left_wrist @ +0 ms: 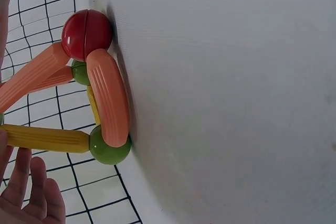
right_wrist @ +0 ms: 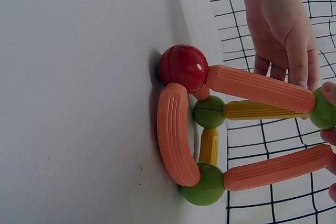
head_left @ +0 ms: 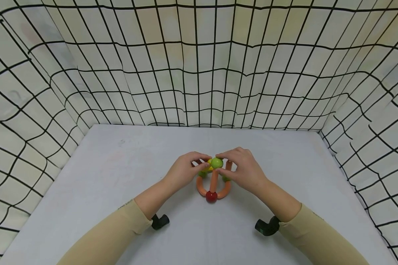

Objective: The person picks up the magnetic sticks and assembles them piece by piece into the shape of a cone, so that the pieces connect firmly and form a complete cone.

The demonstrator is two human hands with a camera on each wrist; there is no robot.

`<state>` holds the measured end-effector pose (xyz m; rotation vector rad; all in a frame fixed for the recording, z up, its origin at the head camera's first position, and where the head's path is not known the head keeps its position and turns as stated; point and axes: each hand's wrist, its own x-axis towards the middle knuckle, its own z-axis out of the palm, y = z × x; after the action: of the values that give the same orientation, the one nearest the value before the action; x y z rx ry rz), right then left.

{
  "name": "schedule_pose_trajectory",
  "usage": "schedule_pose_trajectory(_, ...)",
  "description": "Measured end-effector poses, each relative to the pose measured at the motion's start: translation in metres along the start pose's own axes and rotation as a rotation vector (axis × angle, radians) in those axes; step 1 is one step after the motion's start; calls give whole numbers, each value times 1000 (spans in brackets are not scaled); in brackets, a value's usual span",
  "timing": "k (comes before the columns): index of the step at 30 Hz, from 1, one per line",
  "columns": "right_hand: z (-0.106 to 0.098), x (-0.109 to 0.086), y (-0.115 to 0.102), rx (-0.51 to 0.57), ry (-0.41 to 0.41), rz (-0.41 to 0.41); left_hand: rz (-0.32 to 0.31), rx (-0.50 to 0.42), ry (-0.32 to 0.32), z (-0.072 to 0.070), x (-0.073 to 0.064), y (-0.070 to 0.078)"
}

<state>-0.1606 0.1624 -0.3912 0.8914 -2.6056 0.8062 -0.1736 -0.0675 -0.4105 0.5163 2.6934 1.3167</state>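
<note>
A frame of toy rods and balls stands on the white table, with a red ball point(head_left: 211, 196) at its near base. Two curved orange rods point(right_wrist: 173, 129) run from this ball to lower green balls point(right_wrist: 203, 184). A straight orange rod point(head_left: 213, 180) rises from it to an upper green ball point(head_left: 217, 162). My right hand point(head_left: 243, 169) pinches that upper ball between thumb and fingers. Beside it, my left hand point(head_left: 185, 171) pinches the upper end of a yellow rod point(left_wrist: 50, 138). Another orange rod point(right_wrist: 278, 167) ends by my right fingers; its tip is partly hidden.
The white table point(head_left: 119, 158) stretches around the frame on all sides. Black netting point(head_left: 205, 81) over pale walls borders its back and sides. Black wrist mounts point(head_left: 268, 226) hang below both forearms, near the tabletop.
</note>
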Motion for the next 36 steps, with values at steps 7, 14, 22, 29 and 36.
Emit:
schedule_pose_trajectory(7,-1,0,-2,9,-7,-2,15,14,-11,-1,1,1)
schedule_pose_trajectory(14,0,-1,-1,21,-4,-10,47,62,-40,-2,0,6)
schedule_pose_trajectory(22,1,0,-1,38,5,-23,51,78,-37,1,-1,5)
schedule_pose_trajectory(29,1,0,-1,39,0,-16,51,57,-23,2,-2,2)
schedule_pose_trajectory(36,1,0,-1,44,-11,-3,43,34,3,1,-2,0)
